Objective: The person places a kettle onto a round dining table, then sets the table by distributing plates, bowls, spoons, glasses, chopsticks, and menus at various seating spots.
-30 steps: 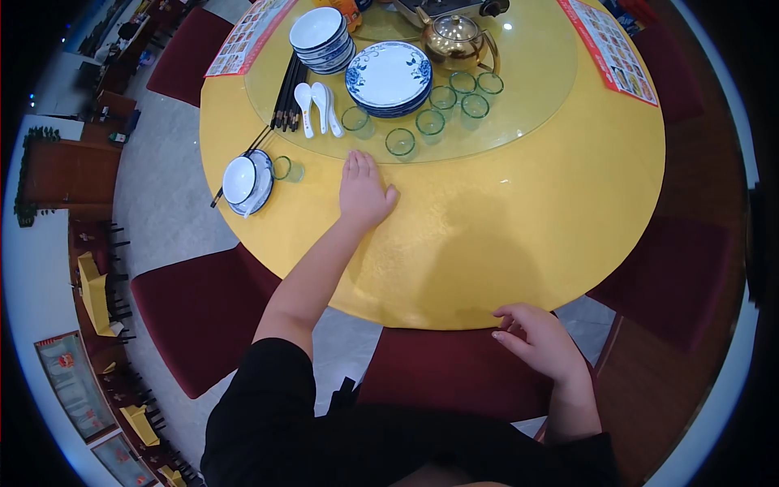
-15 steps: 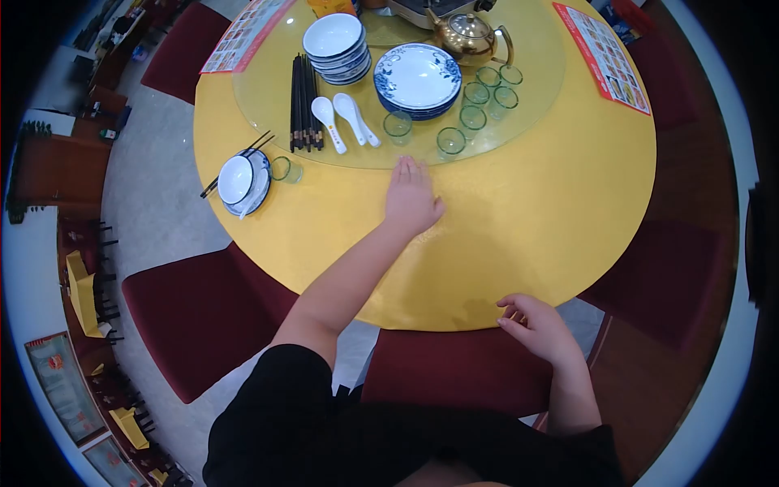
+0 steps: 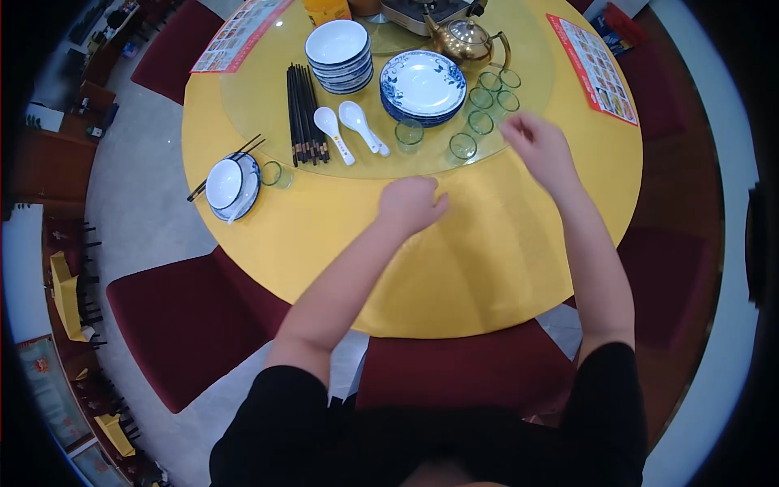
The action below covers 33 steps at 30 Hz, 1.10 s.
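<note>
From the head view, I see a person in black sleeves leaning both bare arms over a round yellow desk. The left hand is just beside the near edge of a glass turntable, its fingers bent down and the thumb standing apart; I cannot tell whether they are closed. The right hand hangs near the green-rimmed glasses, its fingers loosely curled and slightly blurred, so I cannot tell if they are closed either. I see nothing held in either hand.

Seven of those glasses stand upright on the turntable: six in a rough double line between the right hand and a gold teapot, one in front of the stack of blue-patterned plates. Left of the plates stand stacked bowls, with white spoons in front of them and a bundle of dark chopsticks beside.

Off the turntable, toward the person's left, a small bowl sits on a plate, with another glass next to it. A dark red chair stands at the near edge.
</note>
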Tool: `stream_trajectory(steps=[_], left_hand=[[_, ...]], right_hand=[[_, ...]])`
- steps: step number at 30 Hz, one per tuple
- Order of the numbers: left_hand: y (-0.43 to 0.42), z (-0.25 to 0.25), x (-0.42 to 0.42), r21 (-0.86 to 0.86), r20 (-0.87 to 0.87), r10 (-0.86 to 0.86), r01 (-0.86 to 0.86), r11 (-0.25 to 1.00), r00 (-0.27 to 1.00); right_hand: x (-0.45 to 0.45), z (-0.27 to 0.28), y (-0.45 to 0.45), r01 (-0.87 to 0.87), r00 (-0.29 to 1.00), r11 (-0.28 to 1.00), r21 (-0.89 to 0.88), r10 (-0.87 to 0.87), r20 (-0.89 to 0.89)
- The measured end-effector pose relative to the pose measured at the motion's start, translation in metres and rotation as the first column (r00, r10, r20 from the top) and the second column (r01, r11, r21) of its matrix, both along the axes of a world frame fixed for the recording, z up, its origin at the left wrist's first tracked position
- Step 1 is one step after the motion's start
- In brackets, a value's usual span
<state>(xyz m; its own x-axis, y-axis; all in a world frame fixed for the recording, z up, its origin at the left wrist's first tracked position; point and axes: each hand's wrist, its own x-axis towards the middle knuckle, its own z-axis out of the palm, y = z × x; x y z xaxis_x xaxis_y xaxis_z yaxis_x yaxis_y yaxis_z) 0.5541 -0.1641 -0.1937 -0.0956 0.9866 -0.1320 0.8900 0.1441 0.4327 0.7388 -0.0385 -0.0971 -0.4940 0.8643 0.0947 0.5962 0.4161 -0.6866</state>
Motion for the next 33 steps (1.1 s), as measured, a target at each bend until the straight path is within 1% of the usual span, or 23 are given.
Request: stream_trajectory(steps=[1,2,3,5,7,8,10,11,14,15,17,18,20,23,24,25,26,28,30,32,33], left_hand=[[-0.002,0.027,-0.011,-0.114,0.115,0.035,-0.022,0.993,0.993],[0.001,0.034,-0.023,0.060,0.136,0.150,-0.159,0.985,0.979],[0.007,0.038,-0.037,0.222,0.177,0.257,-0.293,0.930,0.950],[0.043,0.044,-0.074,0.296,0.155,0.424,-0.451,0.842,0.893],[0.089,0.039,-0.110,0.093,-0.031,0.368,-0.363,0.927,0.929],[0.104,0.034,-0.116,0.067,-0.072,0.347,-0.343,0.937,0.935],[0.122,0.020,-0.118,0.000,-0.143,0.301,-0.304,0.953,0.943],[0.130,0.014,-0.118,-0.030,-0.144,0.309,-0.316,0.948,0.940],[0.147,0.001,-0.117,-0.099,-0.156,0.317,-0.334,0.937,0.936],[0.152,-0.004,-0.121,-0.102,-0.165,0.309,-0.328,0.939,0.937],[0.156,-0.015,-0.127,-0.103,-0.163,0.305,-0.324,0.940,0.938],[0.157,-0.024,-0.129,-0.052,-0.177,0.292,-0.305,0.951,0.940],[0.166,-0.043,-0.135,0.049,-0.205,0.266,-0.262,0.964,0.942],[0.175,-0.050,-0.147,0.013,-0.211,0.214,-0.216,0.976,0.954],[0.174,-0.050,-0.148,-0.004,-0.215,0.195,-0.201,0.980,0.957],[0.172,-0.052,-0.147,0.087,-0.242,0.196,-0.180,0.980,0.950],[0.171,-0.053,-0.145,0.082,-0.190,0.238,-0.226,0.971,0.953],[0.160,-0.030,-0.126,0.054,-0.085,0.315,-0.312,0.949,0.945],[0.156,-0.024,-0.124,0.129,-0.037,0.309,-0.302,0.944,0.950],[0.137,-0.001,-0.112,0.219,0.034,0.328,-0.328,0.919,0.944],[0.122,0.011,-0.105,0.293,0.065,0.329,-0.333,0.896,0.942]], right_hand=[[-0.013,-0.005,0.029,0.021,0.999,0.998,0.066,-0.023,0.023],[-0.027,-0.019,0.058,0.024,0.996,0.988,0.152,-0.037,0.081],[-0.038,-0.031,0.081,0.021,0.988,0.973,0.232,-0.055,0.141],[-0.064,-0.043,0.105,0.091,0.950,0.982,0.167,-0.135,0.280],[-0.083,-0.056,0.121,0.097,0.863,0.972,0.215,-0.190,0.469],[-0.091,-0.063,0.125,0.095,0.804,0.966,0.239,-0.216,0.555],[-0.101,-0.070,0.122,0.065,0.776,0.945,0.320,-0.250,0.579],[-0.104,-0.071,0.121,0.046,0.759,0.933,0.356,-0.264,0.596],[-0.113,-0.075,0.129,0.119,0.760,0.955,0.270,-0.263,0.594],[-0.117,-0.079,0.130,0.093,0.767,0.943,0.318,-0.272,0.581],[-0.116,-0.083,0.131,0.130,0.790,0.972,0.194,-0.220,0.572],[-0.120,-0.077,0.127,0.147,0.801,0.981,0.130,-0.195,0.565],[-0.122,-0.080,0.128,0.162,0.793,0.974,0.158,-0.223,0.566],[-0.125,-0.090,0.142,0.152,0.760,0.963,0.222,-0.257,0.597],[-0.124,-0.092,0.141,0.151,0.756,0.966,0.211,-0.250,0.605],[-0.124,-0.091,0.141,0.150,0.753,0.968,0.202,-0.244,0.611],[-0.124,-0.091,0.141,0.150,0.751,0.970,0.193,-0.239,0.616],[-0.113,-0.091,0.127,0.107,0.784,0.951,0.291,-0.261,0.563],[-0.106,-0.088,0.123,0.103,0.825,0.924,0.369,-0.287,0.487],[-0.099,-0.084,0.125,0.139,0.866,0.895,0.425,-0.318,0.386],[-0.087,-0.085,0.123,0.084,0.949,0.870,0.487,-0.219,0.228]])
